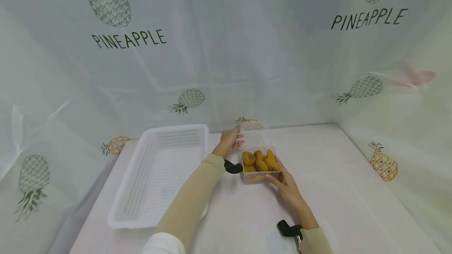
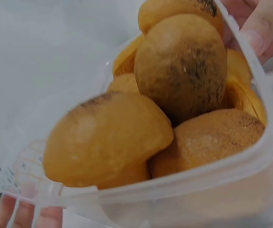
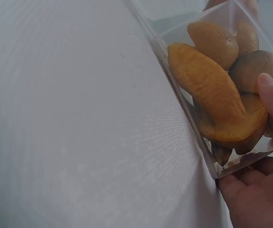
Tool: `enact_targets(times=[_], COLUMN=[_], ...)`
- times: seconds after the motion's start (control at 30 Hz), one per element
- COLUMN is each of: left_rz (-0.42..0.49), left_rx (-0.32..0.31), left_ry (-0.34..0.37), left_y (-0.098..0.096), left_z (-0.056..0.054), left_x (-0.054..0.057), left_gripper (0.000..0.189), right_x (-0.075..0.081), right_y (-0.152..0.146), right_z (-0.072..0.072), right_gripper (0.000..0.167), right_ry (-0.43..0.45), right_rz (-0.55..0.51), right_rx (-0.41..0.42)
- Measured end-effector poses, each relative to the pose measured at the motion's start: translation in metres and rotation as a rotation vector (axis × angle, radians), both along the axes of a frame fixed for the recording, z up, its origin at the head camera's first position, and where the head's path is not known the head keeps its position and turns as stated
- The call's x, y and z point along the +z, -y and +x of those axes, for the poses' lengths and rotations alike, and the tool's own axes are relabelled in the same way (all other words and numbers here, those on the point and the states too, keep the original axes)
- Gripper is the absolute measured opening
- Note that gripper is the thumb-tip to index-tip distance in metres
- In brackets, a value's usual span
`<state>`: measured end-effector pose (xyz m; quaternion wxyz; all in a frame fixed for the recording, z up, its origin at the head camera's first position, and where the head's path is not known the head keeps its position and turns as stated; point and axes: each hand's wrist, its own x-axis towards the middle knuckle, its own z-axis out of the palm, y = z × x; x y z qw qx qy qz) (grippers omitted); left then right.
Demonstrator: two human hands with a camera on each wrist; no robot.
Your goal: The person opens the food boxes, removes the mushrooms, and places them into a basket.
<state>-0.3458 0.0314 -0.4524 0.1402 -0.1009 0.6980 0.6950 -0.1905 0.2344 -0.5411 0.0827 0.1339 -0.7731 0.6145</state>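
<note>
A clear plastic box (image 1: 255, 178) full of yellow-brown mushrooms (image 1: 261, 165) stands on the table, right of centre in the head view. Its clear lid (image 1: 252, 139) is raised at the far side, and my left hand (image 1: 227, 142) grips the lid's left edge. My right hand (image 1: 287, 187) holds the box at its near right corner, the thumb at the front and other fingers along the side. Up close, the left wrist view shows rounded mushroom caps (image 2: 108, 137) with dark specks. Seen from the right wrist, fingers (image 3: 258, 175) wrap under the box's corner.
To the left lies a large white perforated basket (image 1: 116, 211). My left forearm passes over its right side, where a small white rounded thing (image 1: 205, 210) is mostly hidden. A sheet printed with pineapples (image 1: 190, 98) encloses the white table (image 1: 353, 191) at the back and sides.
</note>
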Motion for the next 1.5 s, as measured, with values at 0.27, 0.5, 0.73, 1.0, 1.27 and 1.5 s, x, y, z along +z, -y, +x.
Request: enact_targets(times=[0.27,0.5,0.73,1.0,1.27,1.5], left_rz=[-0.101,-0.167,-0.15,-0.119,-0.265,-0.296], left_rx=[0.045,0.027,-0.081,-0.428,-0.84,-0.988], left_ry=[-0.114,-0.159,-0.28,-0.423,-0.476,-0.526], left_y=[0.0,0.009,0.012,0.023,0.036,0.036], left_z=[0.004,0.008,0.014,0.017,0.017,0.018], left_x=[0.02,0.033,0.046,0.051,0.046,0.036], left_gripper=[0.07,0.076,0.063,0.052,0.052,0.056], right_x=[0.003,0.005,0.002,0.002,0.003,0.001], right_y=[-0.001,0.002,0.0,0.001,0.0,0.001], right_z=[0.0,0.001,-0.001,-0.002,-0.002,-0.001], right_gripper=[0.08,0.078,0.078,0.079,0.079,0.078], right_ry=[0.009,-0.013,0.008,-0.004,0.008,0.002], right_rz=[-0.007,0.001,0.002,-0.006,-0.018,-0.034], right_rx=[-0.002,0.008,0.001,0.008,0.016,0.01])
